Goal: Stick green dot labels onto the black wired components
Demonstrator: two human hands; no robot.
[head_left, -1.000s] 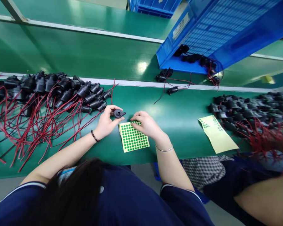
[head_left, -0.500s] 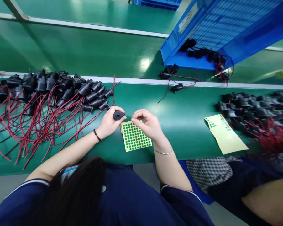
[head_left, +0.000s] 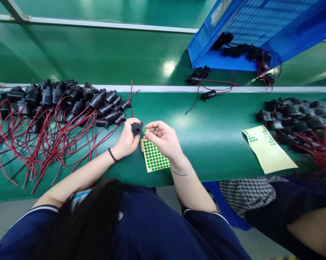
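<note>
My left hand is closed around a small black cylindrical motor-like part, its round end with a central hole facing up. Close by on the right, my right hand pinches a small green dot sticker between thumb and fingertips, apart from the black part by a narrow gap. Beneath the right hand lies a pale yellow sheet with rows of green dot stickers, partly covered by that hand. A heap of similar black parts with red wires spreads to the left.
A blue crate tipped on its side at the back right holds several black parts. Loose wired parts lie in front of it. Farther right are a mostly used sticker sheet, another heap and a person's arm.
My right hand has moved left and slightly up towards the black part, and a green sticker now shows at its fingertips. The left hand still grips the part, now turned a little.
</note>
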